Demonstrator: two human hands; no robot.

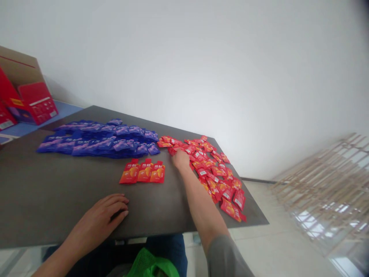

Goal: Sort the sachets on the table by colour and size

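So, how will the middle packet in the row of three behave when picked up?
The middle packet looks flat and smaller than the left hand, so probably light. Similar packets in the red pile overlap loosely, so it may slide easily.

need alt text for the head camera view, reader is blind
The right hand reaches into scattered red packets on a dark table; the left hand rests near three red packets in a row, with purple-blue packets behind.

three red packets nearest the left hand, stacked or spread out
Spread out in a row: the red packets lie side by side on the table, all three fronts showing.
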